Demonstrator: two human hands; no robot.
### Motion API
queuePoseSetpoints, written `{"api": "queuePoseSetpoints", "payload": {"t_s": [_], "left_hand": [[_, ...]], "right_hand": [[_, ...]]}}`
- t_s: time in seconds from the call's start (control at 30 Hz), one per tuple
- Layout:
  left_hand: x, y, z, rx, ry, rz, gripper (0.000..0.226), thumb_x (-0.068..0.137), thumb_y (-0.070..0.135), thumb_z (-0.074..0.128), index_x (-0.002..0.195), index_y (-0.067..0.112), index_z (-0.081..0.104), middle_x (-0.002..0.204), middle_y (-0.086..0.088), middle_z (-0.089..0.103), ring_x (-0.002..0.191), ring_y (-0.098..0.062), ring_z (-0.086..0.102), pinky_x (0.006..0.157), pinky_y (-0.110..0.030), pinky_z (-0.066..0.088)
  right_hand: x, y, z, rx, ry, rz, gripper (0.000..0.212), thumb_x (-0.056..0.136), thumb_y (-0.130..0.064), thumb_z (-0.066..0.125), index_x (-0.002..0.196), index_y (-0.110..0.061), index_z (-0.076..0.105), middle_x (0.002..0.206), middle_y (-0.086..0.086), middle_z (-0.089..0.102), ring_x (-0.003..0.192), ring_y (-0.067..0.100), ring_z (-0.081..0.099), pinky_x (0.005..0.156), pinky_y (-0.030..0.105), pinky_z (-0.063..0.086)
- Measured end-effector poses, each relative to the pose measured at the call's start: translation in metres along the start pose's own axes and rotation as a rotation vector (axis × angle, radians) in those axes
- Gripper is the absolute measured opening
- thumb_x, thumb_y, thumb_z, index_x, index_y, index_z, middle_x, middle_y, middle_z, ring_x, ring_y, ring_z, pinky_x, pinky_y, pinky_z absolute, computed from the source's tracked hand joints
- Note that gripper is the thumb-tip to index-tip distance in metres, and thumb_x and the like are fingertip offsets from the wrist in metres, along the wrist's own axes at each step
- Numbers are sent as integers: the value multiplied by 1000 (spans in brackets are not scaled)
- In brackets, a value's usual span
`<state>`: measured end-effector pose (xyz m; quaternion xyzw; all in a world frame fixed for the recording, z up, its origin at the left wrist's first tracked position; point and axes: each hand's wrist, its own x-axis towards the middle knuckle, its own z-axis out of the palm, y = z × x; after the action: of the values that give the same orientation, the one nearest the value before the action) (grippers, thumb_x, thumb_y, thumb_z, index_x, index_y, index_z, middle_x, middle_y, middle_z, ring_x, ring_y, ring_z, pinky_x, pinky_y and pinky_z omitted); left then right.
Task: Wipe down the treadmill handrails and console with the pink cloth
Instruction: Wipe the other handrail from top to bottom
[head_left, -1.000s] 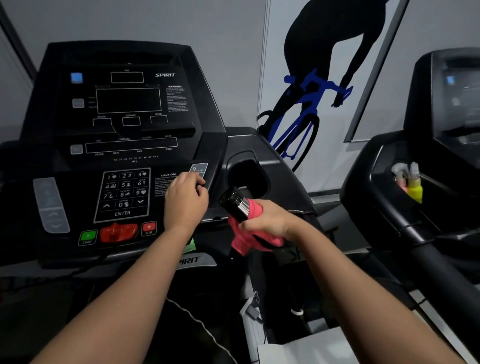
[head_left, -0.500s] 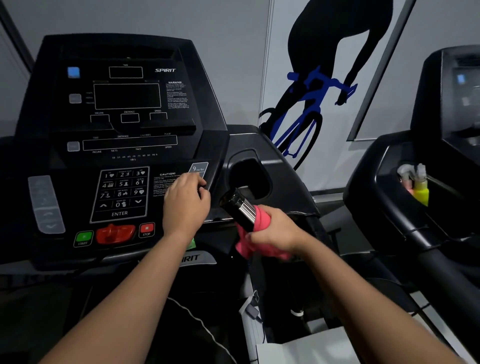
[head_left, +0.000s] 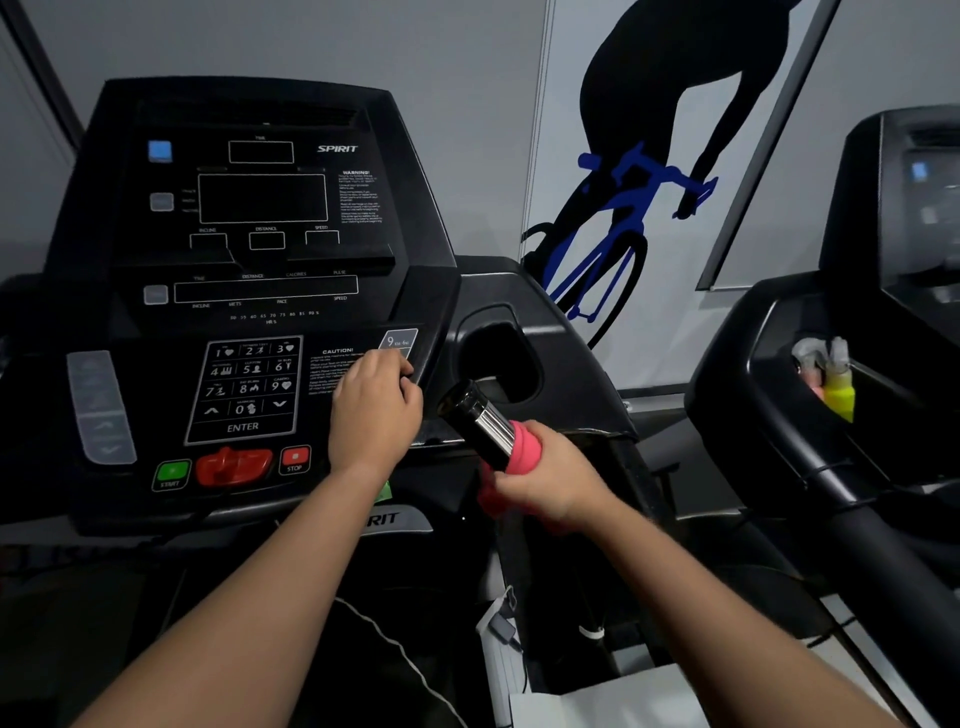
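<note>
The right hand (head_left: 553, 480) grips the cloth (head_left: 522, 448) around the handrail (head_left: 474, 413), right of the SPIRIT console (head_left: 260, 249). The left hand (head_left: 376, 410) rests curled on the console, holding nothing, by the word CAUTION!

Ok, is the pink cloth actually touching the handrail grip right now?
Touching. The head view shows the pink cloth wrapped round the handrail grip just below its chrome band, with the right hand gripping over it.
</note>
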<state>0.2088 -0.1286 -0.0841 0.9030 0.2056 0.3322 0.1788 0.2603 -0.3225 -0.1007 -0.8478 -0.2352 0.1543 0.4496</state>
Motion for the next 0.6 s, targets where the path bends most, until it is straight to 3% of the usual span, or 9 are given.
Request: {"api": "queuePoseSetpoints", "payload": {"t_s": [0.1, 0.2, 0.4, 0.47, 0.6], "left_hand": [[0, 0, 0, 0, -5, 3, 12, 90, 10, 51, 98, 11, 59, 101, 0, 58, 99, -17, 53, 89, -32, 39], [-1, 1, 0, -2, -14, 2, 13, 91, 10, 50, 100, 11, 59, 106, -1, 59, 104, -18, 54, 92, -33, 39], [-2, 0, 0, -9, -13, 1, 13, 91, 10, 50, 100, 11, 59, 107, -1, 60, 104, -18, 54, 93, -34, 40], [-2, 1, 0, -11, -16, 0, 13, 91, 10, 50, 101, 11, 59, 107, -1, 60, 104, -18, 54, 93, -34, 40], [-5, 2, -2, -27, -25, 3, 13, 91, 10, 51, 101, 10, 59, 108, -1, 60, 105, -19, 55, 92, -33, 39]], "right_hand": [[-10, 8, 21, -209, 282, -49, 59, 63, -41, 74, 117, -28, 54, 104, -6, 62, 94, 16, 60, 83, 33, 48], [-11, 18, 29, -223, 378, -85, 64, 64, -38, 77, 121, -20, 54, 107, 0, 59, 99, 20, 58, 86, 35, 47], [-9, 23, 19, -158, 289, -98, 67, 62, -37, 79, 123, -32, 52, 109, -11, 60, 98, 10, 59, 87, 28, 47], [-7, 19, 5, -110, 140, -72, 60, 60, -32, 80, 114, -34, 56, 99, -11, 65, 88, 8, 62, 82, 30, 51], [4, 17, -14, 58, -144, -18, 48, 44, -24, 73, 91, -20, 64, 81, -1, 69, 70, 13, 64, 73, 42, 56]]}}
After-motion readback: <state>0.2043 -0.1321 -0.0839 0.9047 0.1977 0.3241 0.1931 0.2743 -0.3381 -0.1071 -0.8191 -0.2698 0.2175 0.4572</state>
